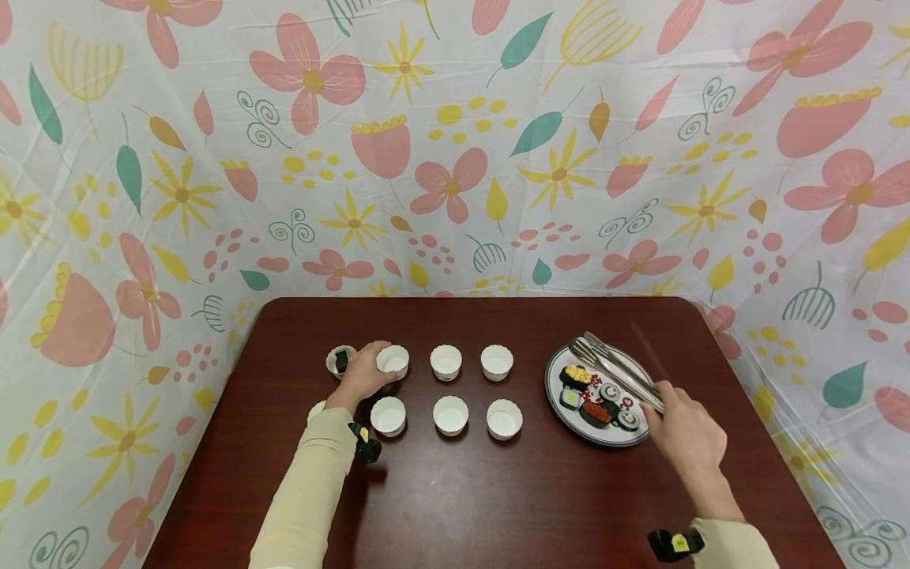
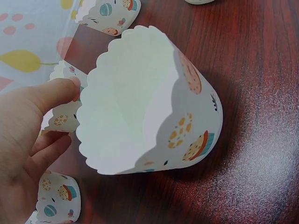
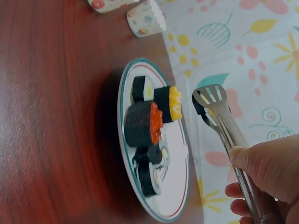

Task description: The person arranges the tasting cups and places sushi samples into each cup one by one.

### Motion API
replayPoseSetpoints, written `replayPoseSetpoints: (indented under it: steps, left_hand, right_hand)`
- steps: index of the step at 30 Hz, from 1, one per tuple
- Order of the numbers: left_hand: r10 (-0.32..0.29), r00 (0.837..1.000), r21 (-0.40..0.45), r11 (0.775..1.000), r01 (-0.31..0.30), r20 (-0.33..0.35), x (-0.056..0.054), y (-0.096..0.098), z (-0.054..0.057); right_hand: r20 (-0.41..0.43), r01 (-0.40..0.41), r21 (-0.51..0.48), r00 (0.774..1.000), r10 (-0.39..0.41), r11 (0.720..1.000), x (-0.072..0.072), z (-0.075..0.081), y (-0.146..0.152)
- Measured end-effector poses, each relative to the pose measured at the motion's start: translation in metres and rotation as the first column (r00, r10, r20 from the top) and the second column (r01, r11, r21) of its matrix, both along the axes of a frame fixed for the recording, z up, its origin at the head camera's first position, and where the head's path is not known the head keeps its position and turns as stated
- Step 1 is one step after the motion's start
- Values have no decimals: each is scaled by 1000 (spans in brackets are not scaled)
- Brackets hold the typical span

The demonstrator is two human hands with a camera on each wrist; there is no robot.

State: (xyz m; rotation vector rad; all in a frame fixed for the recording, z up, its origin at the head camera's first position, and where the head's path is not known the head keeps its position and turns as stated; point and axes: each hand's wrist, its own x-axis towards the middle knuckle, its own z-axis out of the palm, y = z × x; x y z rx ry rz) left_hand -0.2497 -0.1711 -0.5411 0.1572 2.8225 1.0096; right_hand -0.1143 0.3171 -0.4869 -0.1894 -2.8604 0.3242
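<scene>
My left hand (image 1: 364, 378) grips a white scalloped paper baking cup (image 1: 392, 360) in the back row, thumb and fingers on opposite sides. In the left wrist view the held cup (image 2: 65, 116) is partly covered by the hand, behind a larger-looking cup (image 2: 154, 107). My right hand (image 1: 686, 427) holds metal serving tongs (image 1: 614, 371) over a plate (image 1: 640, 438) of toy-like sushi. Dark material (image 3: 198, 103) shows at the tongs' tips in the right wrist view; what it is, I cannot tell. Roe-topped sushi (image 3: 142, 123) and yellow-topped sushi (image 3: 168, 103) lie on the plate.
A back-row cup (image 1: 332, 365) at the far left contains a dark sushi piece (image 1: 342, 361). Other cups stand in two rows, including a front cup (image 1: 451, 416) and one half hidden by my left sleeve (image 1: 313, 474). A floral cloth (image 1: 455, 158) hangs behind the table (image 1: 455, 506).
</scene>
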Motion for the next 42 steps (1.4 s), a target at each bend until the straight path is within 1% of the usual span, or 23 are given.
replayPoseSetpoints:
  steps: [6, 8, 14, 20, 27, 32, 39, 42]
  left_hand:
    - [-5, 1000, 6, 1000, 5, 2, 0, 0, 1]
    - [-9, 1000, 0, 1000, 9, -1, -1, 1, 1]
    - [-9, 1000, -31, 999, 8, -8, -2, 1, -1]
    - [-3, 1000, -23, 1000, 3, -12, -2, 0, -2]
    - [0, 1000, -24, 1000, 0, -13, -1, 0, -3]
    - [0, 1000, -20, 1000, 0, -16, 0, 1, -2]
    - [4, 1000, -14, 1000, -4, -12, 1, 1, 0]
    - [6, 1000, -10, 1000, -7, -9, 1, 1, 0]
  right_hand:
    - [17, -21, 10, 1000, 21, 1000, -7, 8, -15]
    - [10, -30, 14, 999, 30, 999, -10, 9, -19]
    - [-84, -83, 23, 993, 85, 996, -19, 11, -32]
    - [-104, -116, 19, 988, 117, 993, -28, 16, -46]
    - [-156, -160, 39, 974, 164, 986, -34, 19, -64]
    - [-159, -175, 42, 971, 180, 984, -39, 22, -76]
    - [-100, -178, 33, 979, 180, 984, -46, 24, -93]
    - [-99, -197, 35, 975, 199, 980, -49, 24, -101]
